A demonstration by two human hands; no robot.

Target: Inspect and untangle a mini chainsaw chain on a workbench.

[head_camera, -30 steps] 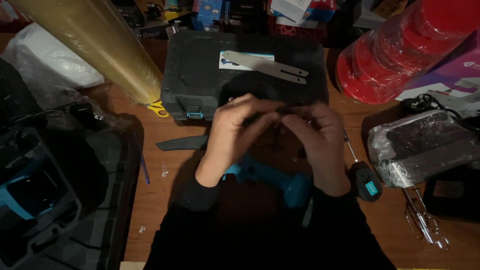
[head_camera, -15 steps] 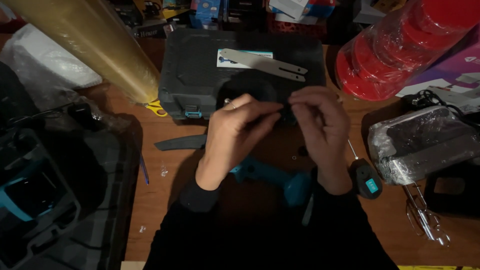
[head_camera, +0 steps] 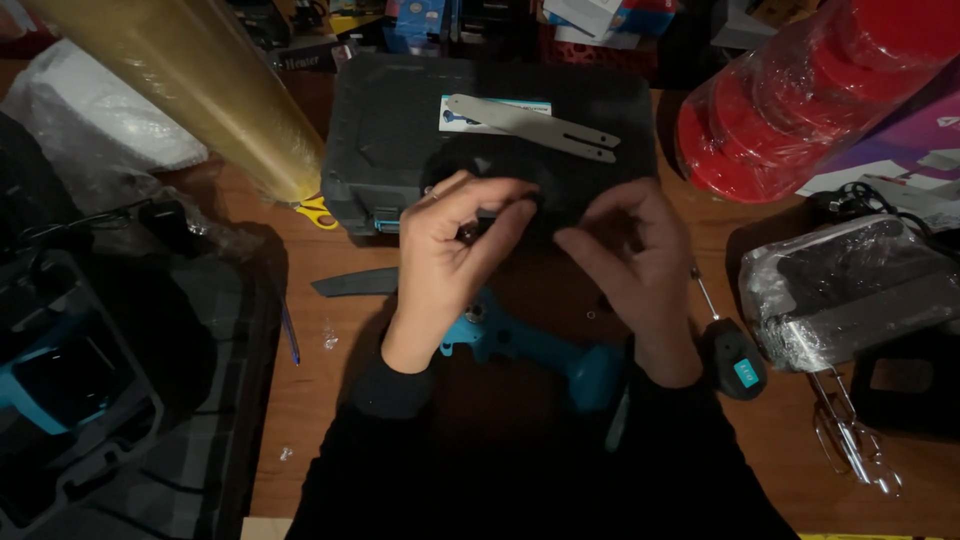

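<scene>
My left hand point(head_camera: 447, 262) pinches one side of a dark looped chain point(head_camera: 500, 172) between thumb and fingers. Just to the right, my right hand point(head_camera: 632, 272) has its fingers curled at the loop's other side. Both hands hover over the front edge of a closed black tool case point(head_camera: 390, 150). On the case lid lies a flat grey metal guide bar point(head_camera: 530, 126). Under my wrists, on the wooden table point(head_camera: 320, 400), a teal power tool body point(head_camera: 545, 350) is partly hidden by my dark sleeves.
A screwdriver point(head_camera: 728, 345) with a dark handle lies right of my right hand. Further right are a plastic-wrapped mixer point(head_camera: 850, 285) and red wrapped discs point(head_camera: 800, 100). A yellowish film roll point(head_camera: 200, 90) leans at upper left, above an open black case point(head_camera: 110, 390). A dark blade point(head_camera: 355, 283) lies left.
My hands have drawn apart: the right hand slid right and slightly down, the left stayed near the case's front edge, and the gap between the fingertips has widened.
</scene>
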